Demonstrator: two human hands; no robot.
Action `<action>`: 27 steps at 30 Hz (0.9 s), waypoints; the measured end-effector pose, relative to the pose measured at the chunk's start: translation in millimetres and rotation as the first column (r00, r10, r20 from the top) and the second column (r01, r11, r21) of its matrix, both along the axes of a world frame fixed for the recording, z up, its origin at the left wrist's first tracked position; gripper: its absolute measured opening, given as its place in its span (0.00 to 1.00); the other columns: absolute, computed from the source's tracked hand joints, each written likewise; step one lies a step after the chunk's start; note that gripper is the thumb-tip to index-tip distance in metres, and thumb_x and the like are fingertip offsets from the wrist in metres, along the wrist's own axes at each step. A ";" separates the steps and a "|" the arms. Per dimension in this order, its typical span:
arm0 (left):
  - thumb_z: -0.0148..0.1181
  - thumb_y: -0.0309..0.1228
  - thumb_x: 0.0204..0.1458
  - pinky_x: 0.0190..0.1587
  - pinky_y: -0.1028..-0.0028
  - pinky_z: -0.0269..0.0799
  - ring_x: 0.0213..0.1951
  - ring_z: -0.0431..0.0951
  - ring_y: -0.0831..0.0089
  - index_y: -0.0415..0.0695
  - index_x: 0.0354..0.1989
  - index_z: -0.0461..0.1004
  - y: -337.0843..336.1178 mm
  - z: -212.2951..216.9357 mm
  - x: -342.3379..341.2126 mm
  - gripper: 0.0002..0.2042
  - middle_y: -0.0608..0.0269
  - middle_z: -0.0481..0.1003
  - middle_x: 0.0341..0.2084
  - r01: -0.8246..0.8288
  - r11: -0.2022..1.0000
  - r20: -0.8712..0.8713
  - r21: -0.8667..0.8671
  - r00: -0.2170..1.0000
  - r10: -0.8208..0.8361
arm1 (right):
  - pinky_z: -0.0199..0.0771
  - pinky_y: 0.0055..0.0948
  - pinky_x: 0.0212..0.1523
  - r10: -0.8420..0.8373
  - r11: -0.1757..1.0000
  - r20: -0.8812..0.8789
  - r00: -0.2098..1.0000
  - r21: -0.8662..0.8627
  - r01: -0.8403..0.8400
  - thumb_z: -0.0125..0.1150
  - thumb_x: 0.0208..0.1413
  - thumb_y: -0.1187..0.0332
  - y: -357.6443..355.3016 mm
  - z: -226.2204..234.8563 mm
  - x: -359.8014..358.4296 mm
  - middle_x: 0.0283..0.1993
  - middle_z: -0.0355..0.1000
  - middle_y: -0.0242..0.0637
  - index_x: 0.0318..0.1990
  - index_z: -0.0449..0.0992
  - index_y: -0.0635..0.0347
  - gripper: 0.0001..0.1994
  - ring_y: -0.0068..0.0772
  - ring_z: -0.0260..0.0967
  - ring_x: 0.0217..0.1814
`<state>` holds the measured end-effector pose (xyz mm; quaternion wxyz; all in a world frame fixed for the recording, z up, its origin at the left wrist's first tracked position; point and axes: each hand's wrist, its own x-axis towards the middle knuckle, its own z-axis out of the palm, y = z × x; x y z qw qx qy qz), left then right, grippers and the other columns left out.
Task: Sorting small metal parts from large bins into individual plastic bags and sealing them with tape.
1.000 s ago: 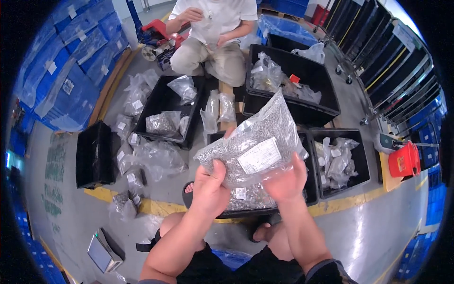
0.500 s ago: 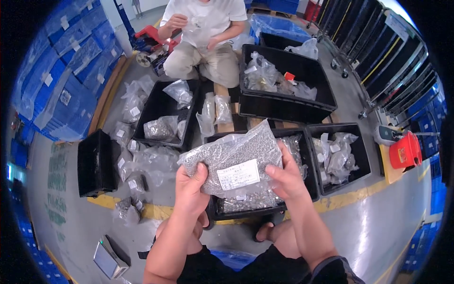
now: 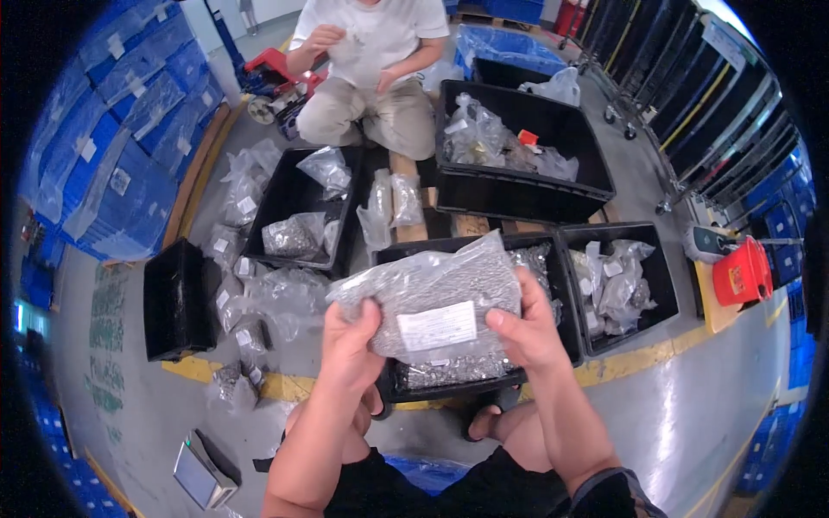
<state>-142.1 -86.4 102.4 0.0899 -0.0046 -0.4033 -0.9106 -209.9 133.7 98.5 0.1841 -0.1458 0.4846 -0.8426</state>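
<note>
Grey floor (image 3: 617,419), filled bag (image 3: 436,289) in both hands (image 3: 350,345)

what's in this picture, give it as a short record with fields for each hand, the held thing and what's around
left hand: grips the left end of the bag, thumb on top
right hand: grips its right end, thumb on top
held: clear bag full of small grey pieces, white label facing up
below: black bin, partly hidden by the bag
right: another bin with clear bags in it
far right: red bucket
across: a seated person in a white shirt
</note>
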 end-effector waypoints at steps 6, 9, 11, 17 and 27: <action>0.64 0.34 0.55 0.51 0.67 0.70 0.46 0.76 0.68 0.35 0.50 0.70 32.1 -9.1 -16.4 0.19 0.57 0.75 0.45 0.036 0.983 0.479 0.181 0.870 -0.120 | 0.68 0.32 0.58 -0.135 0.953 0.191 0.972 0.294 0.075 0.57 0.56 0.75 19.1 -7.2 -20.5 0.54 0.71 0.39 0.59 0.65 0.63 0.22 0.32 0.69 0.56; 0.62 0.28 0.54 0.52 0.63 0.72 0.47 0.77 0.64 0.35 0.53 0.69 40.7 -28.3 -23.8 0.19 0.54 0.76 0.46 0.104 0.969 0.481 0.226 0.853 -0.204 | 0.67 0.35 0.59 -0.069 0.960 0.282 0.957 0.281 -0.014 0.53 0.59 0.75 27.4 -25.6 -30.1 0.55 0.70 0.41 0.60 0.64 0.64 0.21 0.36 0.69 0.57; 0.60 0.25 0.54 0.52 0.63 0.72 0.48 0.77 0.64 0.35 0.52 0.70 43.4 -29.7 -25.5 0.17 0.54 0.76 0.46 0.128 0.956 0.421 0.262 0.877 -0.233 | 0.67 0.35 0.59 -0.037 0.961 0.275 0.961 0.273 -0.041 0.53 0.59 0.75 30.1 -31.7 -31.2 0.56 0.70 0.42 0.60 0.63 0.64 0.21 0.36 0.69 0.57; 0.58 0.19 0.52 0.51 0.67 0.72 0.46 0.77 0.67 0.36 0.51 0.69 40.5 -24.0 -23.4 0.17 0.56 0.76 0.45 0.016 0.975 0.367 0.222 0.925 -0.099 | 0.70 0.37 0.57 -0.047 0.961 0.276 0.960 0.276 -0.032 0.52 0.60 0.73 13.3 -29.5 -28.4 0.56 0.70 0.42 0.60 0.62 0.64 0.21 0.36 0.70 0.56; 0.60 0.18 0.50 0.47 0.69 0.74 0.43 0.78 0.70 0.37 0.51 0.68 35.6 -19.5 -22.4 0.18 0.58 0.76 0.43 0.053 0.985 0.265 0.163 0.959 -0.095 | 0.71 0.38 0.55 -0.007 0.985 0.612 0.791 0.142 -0.101 0.48 0.65 0.52 -13.0 -72.0 -32.8 0.53 0.73 0.40 0.56 0.69 0.58 0.21 0.35 0.71 0.53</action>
